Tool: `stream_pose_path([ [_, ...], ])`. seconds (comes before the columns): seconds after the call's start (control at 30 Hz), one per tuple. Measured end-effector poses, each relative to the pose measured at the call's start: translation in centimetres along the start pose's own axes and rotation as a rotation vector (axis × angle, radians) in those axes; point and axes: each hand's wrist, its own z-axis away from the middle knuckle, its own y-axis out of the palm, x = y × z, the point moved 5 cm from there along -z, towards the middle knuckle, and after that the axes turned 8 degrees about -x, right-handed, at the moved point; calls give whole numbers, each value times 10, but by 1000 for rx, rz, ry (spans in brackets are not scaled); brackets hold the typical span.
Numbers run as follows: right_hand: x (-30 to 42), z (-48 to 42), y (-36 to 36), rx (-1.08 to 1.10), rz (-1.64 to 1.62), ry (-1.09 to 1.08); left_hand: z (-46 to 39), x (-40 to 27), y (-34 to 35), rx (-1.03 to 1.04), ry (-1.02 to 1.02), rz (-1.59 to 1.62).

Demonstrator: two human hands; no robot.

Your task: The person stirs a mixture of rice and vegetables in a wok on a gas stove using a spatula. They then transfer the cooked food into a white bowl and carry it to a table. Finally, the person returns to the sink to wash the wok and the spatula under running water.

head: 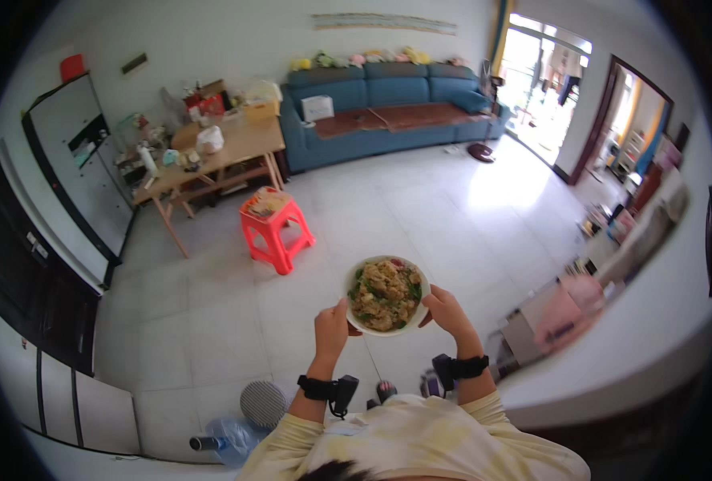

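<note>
Between my two hands is a white bowl (352,320) heaped with cooked food (386,291), brownish pieces mixed with green leaves. My left hand (332,327) grips its left rim, thumb on top and fingers underneath. On the opposite side my right hand (446,309) holds the rim in the same way. Both wrists wear black straps with small devices. The bowl is level in front of my body, above the tiled floor.
A red plastic stool (281,231) stands ahead to the left, its top covered. Behind it is a cluttered wooden table (248,141). A blue sofa (392,90) lines the far wall, with a pedestal fan (481,151) beside it. A water jug (236,442) sits by my left side.
</note>
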Motion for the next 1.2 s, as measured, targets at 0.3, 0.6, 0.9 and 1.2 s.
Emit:
stream_pose_path([
  [0.3, 64, -287, 122, 229, 39, 22, -263, -58, -48, -250, -110, 0],
  [0.6, 116, -573, 224, 239, 27, -15, -571, -104, -72, -250, 0, -123],
  [0.9, 106, -846, 289, 311, 8, 40, -853, -72, -69, -310, 180, -392],
  [1.2, 162, -1140, 404, 656, 403, -67, -1086, -66, -80, -550, -46, -8],
])
